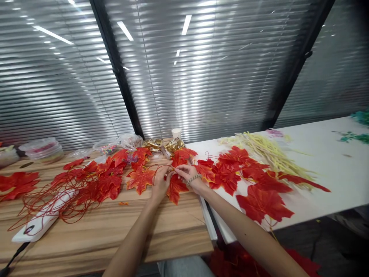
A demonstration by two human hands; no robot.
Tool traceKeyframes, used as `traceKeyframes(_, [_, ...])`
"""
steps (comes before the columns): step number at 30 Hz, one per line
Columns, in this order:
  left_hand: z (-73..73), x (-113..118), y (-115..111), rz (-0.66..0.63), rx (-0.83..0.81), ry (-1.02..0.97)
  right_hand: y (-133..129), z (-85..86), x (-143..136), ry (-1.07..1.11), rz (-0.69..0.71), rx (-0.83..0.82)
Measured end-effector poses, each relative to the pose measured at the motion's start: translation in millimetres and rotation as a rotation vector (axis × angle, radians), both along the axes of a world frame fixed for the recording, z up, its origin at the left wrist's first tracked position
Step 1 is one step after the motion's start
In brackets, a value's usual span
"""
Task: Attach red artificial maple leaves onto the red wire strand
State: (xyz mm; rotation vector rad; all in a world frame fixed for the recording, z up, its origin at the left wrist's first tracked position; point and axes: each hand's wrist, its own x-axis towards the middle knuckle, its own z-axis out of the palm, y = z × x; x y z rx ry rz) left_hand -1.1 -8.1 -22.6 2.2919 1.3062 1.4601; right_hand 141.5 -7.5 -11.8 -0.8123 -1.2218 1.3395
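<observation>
Near the middle of the tables, my left hand (160,181) is closed on a thin red cord, with a small loop of it standing out to the left. Close beside it, my right hand (188,175), with a beaded bracelet (193,178) at the wrist, pinches the same cord. A red leaf (176,188) hangs just under the fingers. Another red leaf (141,179) lies left of my left hand. More red leaves (227,173) are spread to the right of my right hand. The exact grip at the fingertips is too small to tell.
Tangled red cord (66,200) lies over a white power strip (47,217) on the wooden table (178,234). Behind are plastic tubs (42,149), gold wrappers (173,145) and a paper cup (176,133). Yellow strips (268,152) lie on the white table (331,169). A gap separates the tables.
</observation>
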Motion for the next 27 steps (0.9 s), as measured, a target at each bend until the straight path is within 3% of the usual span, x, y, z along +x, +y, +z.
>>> traceKeyframes(27, [-3.6, -1.5, 3.0, 0.007, -0.024, 0.102, 3.7, -5.9, 1.6, -0.065, 0.006, 0.098])
